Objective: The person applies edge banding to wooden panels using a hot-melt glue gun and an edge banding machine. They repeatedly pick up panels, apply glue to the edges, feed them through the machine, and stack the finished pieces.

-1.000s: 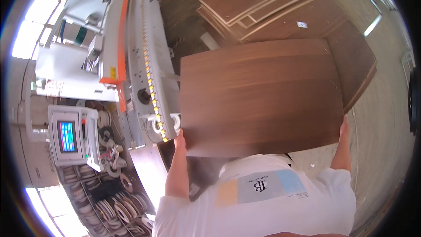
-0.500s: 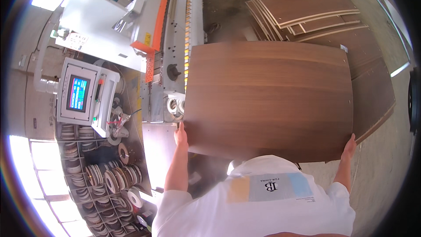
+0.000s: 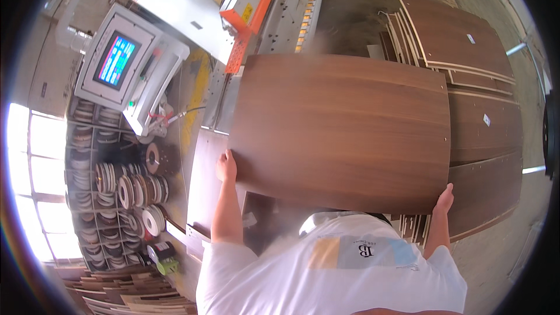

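Workshop floor [image 3: 496, 259], big machine [image 3: 186, 9], panel [image 3: 344, 134] in both hands!

The machine stands ahead of the left hand [image 3: 227, 166]; brown boards [image 3: 466, 35] lie stacked beyond the right hand [image 3: 444, 199]. And the panel spans between them, left hand gripping its left edge, right hand clasping its near right corner! Left of the left hand, a control console [image 3: 131, 61] glows.

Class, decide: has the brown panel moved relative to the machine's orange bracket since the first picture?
Yes, leftward: the brown panel now appears much nearer the orange bracket.
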The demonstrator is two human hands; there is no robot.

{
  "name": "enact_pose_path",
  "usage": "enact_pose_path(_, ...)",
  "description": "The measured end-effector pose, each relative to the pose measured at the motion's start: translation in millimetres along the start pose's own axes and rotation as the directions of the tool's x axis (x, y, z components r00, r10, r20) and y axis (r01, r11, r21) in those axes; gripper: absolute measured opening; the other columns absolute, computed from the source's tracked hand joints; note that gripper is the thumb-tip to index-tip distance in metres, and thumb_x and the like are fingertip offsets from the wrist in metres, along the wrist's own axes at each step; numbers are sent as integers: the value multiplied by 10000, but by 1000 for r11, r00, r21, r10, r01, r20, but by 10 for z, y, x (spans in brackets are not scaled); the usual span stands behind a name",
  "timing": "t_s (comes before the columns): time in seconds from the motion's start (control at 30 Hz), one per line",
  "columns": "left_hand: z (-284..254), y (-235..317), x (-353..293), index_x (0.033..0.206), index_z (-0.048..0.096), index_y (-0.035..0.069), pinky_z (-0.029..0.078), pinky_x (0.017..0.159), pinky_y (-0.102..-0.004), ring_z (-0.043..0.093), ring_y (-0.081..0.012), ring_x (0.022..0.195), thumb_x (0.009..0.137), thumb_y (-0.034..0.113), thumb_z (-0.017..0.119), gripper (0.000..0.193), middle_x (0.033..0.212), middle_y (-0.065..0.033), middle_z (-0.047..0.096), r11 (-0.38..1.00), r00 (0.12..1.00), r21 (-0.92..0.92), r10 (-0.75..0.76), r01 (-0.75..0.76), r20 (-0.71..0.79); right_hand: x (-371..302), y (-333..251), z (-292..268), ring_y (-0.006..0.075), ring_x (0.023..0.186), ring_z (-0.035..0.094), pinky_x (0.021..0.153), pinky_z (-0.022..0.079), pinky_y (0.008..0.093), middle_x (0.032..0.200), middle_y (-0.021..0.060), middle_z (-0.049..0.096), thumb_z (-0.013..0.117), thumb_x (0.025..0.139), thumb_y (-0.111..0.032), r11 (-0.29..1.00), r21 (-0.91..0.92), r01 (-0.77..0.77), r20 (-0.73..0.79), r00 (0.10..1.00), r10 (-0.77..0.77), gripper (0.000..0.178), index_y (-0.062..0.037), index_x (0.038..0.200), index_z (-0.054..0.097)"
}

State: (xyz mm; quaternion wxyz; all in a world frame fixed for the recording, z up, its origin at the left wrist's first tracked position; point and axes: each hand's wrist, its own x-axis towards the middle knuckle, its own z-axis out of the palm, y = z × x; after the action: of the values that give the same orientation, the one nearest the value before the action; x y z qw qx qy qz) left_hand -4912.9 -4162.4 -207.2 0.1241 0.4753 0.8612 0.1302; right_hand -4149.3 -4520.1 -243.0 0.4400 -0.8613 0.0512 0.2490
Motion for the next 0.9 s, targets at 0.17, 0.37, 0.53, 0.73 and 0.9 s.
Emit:
enact_pose_path(0.17,-101,342,-499,1255,675,139,389,1095,-496,503,-321,1327,959,286,642,332,1411,-81,584,915,864,83,401,-395,-305,-423,-234,87,218,991,667,897,519,348,1089,70,708,558,981,-408,950,278,-140,251,966,69,493,32,1150,702)
enact_pose_path(0.37,287,436,-1406,1383,600,143,230,1237,-521,397,-289,1465,957,288,631,452,1528,-69,511,827,821,85,562,-556,-100,-1141,-524,309,222,1049,652,904,504,358,1169,92,695,628,966,-371,965,180,-192,383,917,111,496,47,1231,666)
enact_pose_path(0.53,353,441,-1421,1392,591,147,221,1237,-513,389,-283,1470,966,261,605,442,1529,-67,509,863,849,74,505,-500,-157,-1313,-339,370,231,1041,652,886,511,365,1168,120,694,691,953,-330,984,-12,177,491,858,-149,488,67,1234,658)
enact_pose_path(0.73,306,439,-1345,1350,619,156,232,1228,-529,416,-289,1451,945,230,631,412,1498,-55,542,870,850,35,488,-491,-199,-1217,-102,539,241,1008,654,859,531,382,1149,129,686,722,951,-358,999,-9,36,435,900,-29,532,83,1239,643)
enact_pose_path(0.9,354,560,-1258,1324,630,158,251,1216,-529,445,-290,1423,935,213,644,393,1464,-49,568,863,836,5,490,-504,-248,-1369,-489,598,250,1022,658,847,544,391,1169,128,684,709,965,-351,989,-136,61,411,911,0,535,88,1259,628)
